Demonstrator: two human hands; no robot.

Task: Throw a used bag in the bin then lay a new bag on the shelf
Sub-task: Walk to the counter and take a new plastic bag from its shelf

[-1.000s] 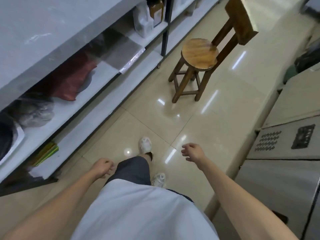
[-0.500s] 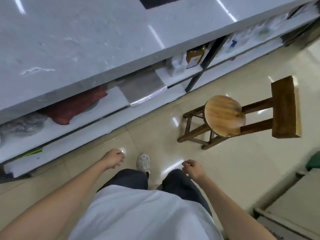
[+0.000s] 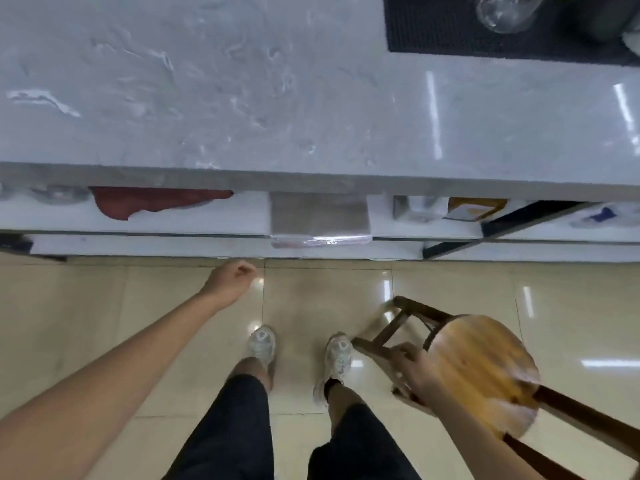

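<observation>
I face a grey marble counter [image 3: 242, 98] with a white shelf [image 3: 207, 221] under it. On the shelf lies a flat grey pack in clear plastic [image 3: 318, 216], its front edge hanging over the shelf lip. A dark red bag [image 3: 145, 202] lies left of it, and a crumpled clear bag [image 3: 59, 194] sits further left. My left hand [image 3: 232, 278] is held low in front of the shelf, fingers curled in, holding nothing. My right hand [image 3: 412, 372] is blurred, fingers apart, beside the rim of a wooden stool [image 3: 481, 368]; whether it touches the stool I cannot tell. No bin is in view.
The stool stands close by my right foot on the glossy tiled floor [image 3: 104, 306]. A black mat [image 3: 485, 29] with a glass on it lies on the counter at top right. Bottles and a yellow box [image 3: 474, 207] stand on the shelf to the right.
I have turned to face the counter squarely, so the shelf now runs straight across the view. The stool now sits at my lower right, next to my right hand. My left hand has risen toward the shelf.
</observation>
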